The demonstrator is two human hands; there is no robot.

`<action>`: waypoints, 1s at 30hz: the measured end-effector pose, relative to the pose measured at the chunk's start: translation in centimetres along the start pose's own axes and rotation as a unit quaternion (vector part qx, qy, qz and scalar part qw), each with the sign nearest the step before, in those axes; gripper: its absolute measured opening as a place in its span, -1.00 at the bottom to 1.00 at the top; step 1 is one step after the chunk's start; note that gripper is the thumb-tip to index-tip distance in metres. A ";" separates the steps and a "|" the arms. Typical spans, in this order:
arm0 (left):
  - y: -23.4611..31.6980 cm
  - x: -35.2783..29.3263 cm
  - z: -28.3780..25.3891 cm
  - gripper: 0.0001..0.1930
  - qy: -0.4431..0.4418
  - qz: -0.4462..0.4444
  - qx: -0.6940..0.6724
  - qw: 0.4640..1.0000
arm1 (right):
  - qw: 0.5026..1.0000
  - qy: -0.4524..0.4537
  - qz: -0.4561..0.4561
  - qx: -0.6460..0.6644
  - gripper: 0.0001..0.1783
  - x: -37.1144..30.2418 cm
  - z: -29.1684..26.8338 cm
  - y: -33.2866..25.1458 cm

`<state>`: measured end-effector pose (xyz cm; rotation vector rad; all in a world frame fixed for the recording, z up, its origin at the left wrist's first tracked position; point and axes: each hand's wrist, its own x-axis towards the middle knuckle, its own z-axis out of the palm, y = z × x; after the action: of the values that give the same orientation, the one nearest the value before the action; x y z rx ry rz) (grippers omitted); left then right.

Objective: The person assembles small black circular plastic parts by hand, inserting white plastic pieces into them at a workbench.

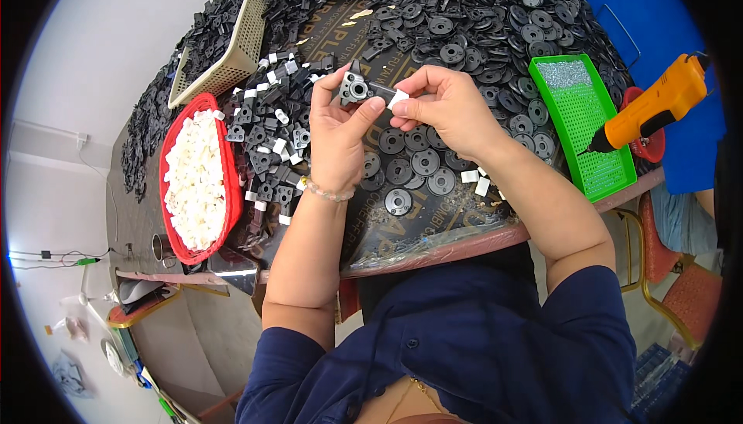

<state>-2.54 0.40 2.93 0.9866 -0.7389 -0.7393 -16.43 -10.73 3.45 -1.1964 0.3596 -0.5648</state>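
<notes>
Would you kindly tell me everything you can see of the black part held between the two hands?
The black part looks like moulded plastic: a chunky head with a round central hole and smaller holes around it, and a narrow arm pointing right. A white piece sits at the arm's end. The left hand grips the head and the right hand pinches the white piece, above the table.

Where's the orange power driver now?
The orange power driver is at the head view's right, its tip overlapping the green tray, its body partly hiding the red bowl.
</notes>
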 end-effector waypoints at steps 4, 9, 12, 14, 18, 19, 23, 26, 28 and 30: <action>1.0 0.1 -0.5 -0.45 -0.039 -0.029 0.021 0.999 | 0.999 -0.016 0.001 -0.030 -0.82 -0.2 0.1 -0.1; 0.6 -0.3 0.1 -0.44 -0.007 -0.025 -0.074 0.997 | 1.000 -0.013 -0.028 0.006 -0.82 -0.2 0.7 0.3; 0.3 -0.4 0.1 -0.44 -0.002 -0.003 -0.069 0.998 | 0.998 0.006 -0.047 0.031 -0.82 -0.2 1.0 0.5; 0.5 -0.3 -0.1 -0.44 -0.003 0.013 -0.052 0.999 | 0.999 -0.029 -0.014 0.019 -0.68 -0.2 0.3 0.4; 2.1 -0.1 -0.6 -0.44 -0.080 -0.147 -0.139 0.976 | 0.958 -0.026 -0.245 -0.149 -0.12 0.1 0.7 -0.1; 2.2 -0.1 -0.8 -0.44 -0.123 -0.211 -0.177 0.953 | 0.958 -0.027 -0.244 -0.149 -0.12 0.1 0.6 -0.5; 1.2 -0.3 -0.3 -0.55 -0.141 -0.237 -0.172 0.946 | 0.969 -0.115 -0.153 -0.159 -0.13 -0.4 0.0 -1.5; 0.8 -0.2 -0.7 -0.54 -0.208 -0.284 -0.148 0.924 | 0.938 -0.048 -0.184 -0.291 -0.16 -0.4 -0.4 -1.7; 0.9 -0.5 -0.3 -0.52 -0.229 -0.318 -0.144 0.909 | 0.934 -0.034 -0.174 -0.310 -0.17 -0.6 -0.5 -1.7; 0.4 -0.1 -0.9 -0.54 -0.230 -0.305 -0.135 0.914 | 0.930 -0.022 -0.165 -0.329 -0.17 -0.4 -0.4 -1.6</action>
<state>-1.81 1.06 2.90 0.7915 -0.7029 -1.6186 -17.33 -11.22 4.82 -1.9378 0.3204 -0.7344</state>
